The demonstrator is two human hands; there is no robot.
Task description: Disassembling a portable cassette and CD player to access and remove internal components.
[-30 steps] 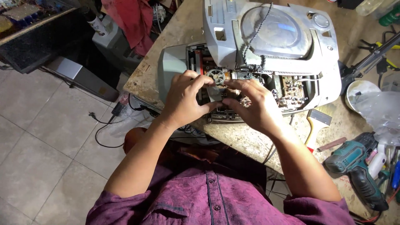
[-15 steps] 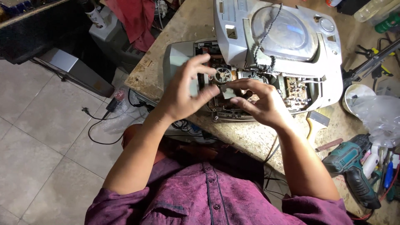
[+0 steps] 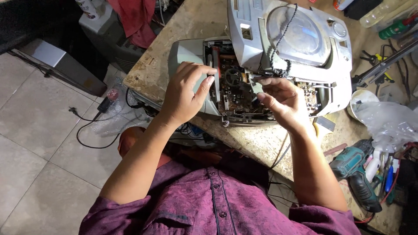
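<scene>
Spreading since 0.5 s ago: left hand (image 3: 185, 93), right hand (image 3: 281, 102) over opened radio (image 3: 235, 89).

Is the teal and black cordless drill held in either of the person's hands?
No: the teal and black cordless drill lies on the worn wooden workbench, apart from both the left hand and right hand.

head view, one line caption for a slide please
Left hand and right hand over an opened grey cassette player on a worn workbench.
</scene>
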